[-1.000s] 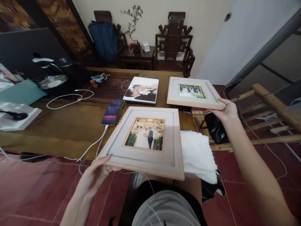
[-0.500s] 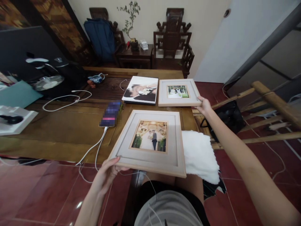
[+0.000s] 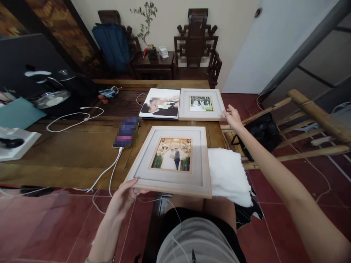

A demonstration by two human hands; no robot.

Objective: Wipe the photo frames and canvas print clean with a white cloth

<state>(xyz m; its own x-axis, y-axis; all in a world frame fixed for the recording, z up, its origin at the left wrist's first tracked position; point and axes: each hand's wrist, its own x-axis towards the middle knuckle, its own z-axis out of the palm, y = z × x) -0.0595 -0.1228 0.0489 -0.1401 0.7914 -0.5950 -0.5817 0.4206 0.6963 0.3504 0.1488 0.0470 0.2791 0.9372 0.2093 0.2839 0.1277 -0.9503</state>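
Small frame (image 3: 201, 105) lies flat at the table's (image 3: 68, 153) far right corner, long axis crosswise, right hand (image 3: 232, 117) fingers loosely touching its near right corner. Left hand (image 3: 124, 197) pinches the large frame's (image 3: 171, 160) near corner, tilted over the lap.

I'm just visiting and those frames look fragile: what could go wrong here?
The large picture frame is held only at its near left corner by the left hand, jutting past the table edge; it might tip or slip. The small picture frame lies near the table's right edge, with the right hand at its corner; a nudge could push it off. The white charging cable trails beneath the large frame and might snag.
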